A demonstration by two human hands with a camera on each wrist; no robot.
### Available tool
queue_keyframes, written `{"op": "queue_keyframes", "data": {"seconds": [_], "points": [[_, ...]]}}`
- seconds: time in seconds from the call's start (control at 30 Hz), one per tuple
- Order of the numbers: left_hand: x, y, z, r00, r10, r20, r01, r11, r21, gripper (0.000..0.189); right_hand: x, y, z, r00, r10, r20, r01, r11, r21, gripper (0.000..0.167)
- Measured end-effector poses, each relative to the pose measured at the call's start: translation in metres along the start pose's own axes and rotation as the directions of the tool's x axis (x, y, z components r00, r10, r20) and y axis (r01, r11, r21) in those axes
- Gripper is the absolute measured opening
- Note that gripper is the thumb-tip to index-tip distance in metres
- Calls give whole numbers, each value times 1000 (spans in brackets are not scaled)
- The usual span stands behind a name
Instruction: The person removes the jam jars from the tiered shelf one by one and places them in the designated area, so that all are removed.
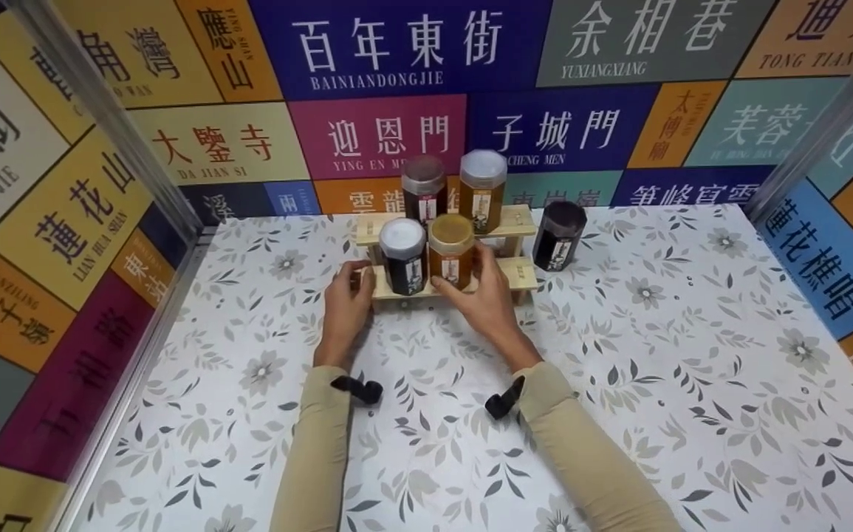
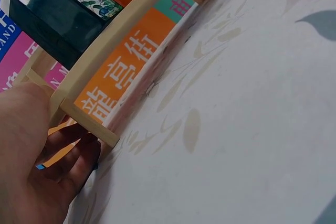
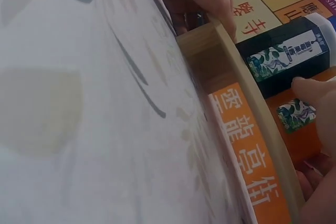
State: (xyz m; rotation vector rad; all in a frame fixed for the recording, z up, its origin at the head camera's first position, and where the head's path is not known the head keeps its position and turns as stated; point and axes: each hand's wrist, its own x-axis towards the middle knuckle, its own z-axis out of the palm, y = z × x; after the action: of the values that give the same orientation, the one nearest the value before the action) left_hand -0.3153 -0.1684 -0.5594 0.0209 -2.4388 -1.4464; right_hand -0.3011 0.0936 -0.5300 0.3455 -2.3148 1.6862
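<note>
My right hand [image 1: 487,301] grips a honey-coloured jar [image 1: 450,255] on the lower tier of a small two-step wooden rack [image 1: 522,275], thumb on its front and fingers round its right side. Beside it stands a dark jar with a white lid [image 1: 402,258]. At the rack's left end is my left hand [image 1: 348,299]; in the left wrist view its fingers [image 2: 76,161] curl round the end of the lower tier by the leg [image 2: 89,121]. In the right wrist view the thumb lies across the amber jar [image 3: 291,140].
On the rack's upper tier stand a dark red jar [image 1: 424,193] and an amber jar with a pale lid [image 1: 483,193]. Another dark jar [image 1: 559,236] is on the floral tabletop [image 1: 633,332], right of the rack. Panels with large characters [image 1: 396,44] rise behind and at both sides.
</note>
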Motion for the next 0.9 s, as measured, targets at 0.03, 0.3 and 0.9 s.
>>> {"op": "queue_keyframes", "data": {"seconds": [0.03, 0.3, 0.9], "points": [[0, 0, 0, 1000, -2, -1, 2, 1000, -2, 31, 0, 0, 0, 1000, -3, -7, 3, 1000, -7, 88], [1, 3, 0, 1000, -12, -2, 12, 1000, -6, 31, -4, 1, -7, 1000, 0, -20, -1, 1000, -28, 81], [-2, 0, -1, 1000, -3, 17, 3, 1000, -24, 32, -31, 2, -72, 998, 37, 46, -32, 992, -119, 82]]}}
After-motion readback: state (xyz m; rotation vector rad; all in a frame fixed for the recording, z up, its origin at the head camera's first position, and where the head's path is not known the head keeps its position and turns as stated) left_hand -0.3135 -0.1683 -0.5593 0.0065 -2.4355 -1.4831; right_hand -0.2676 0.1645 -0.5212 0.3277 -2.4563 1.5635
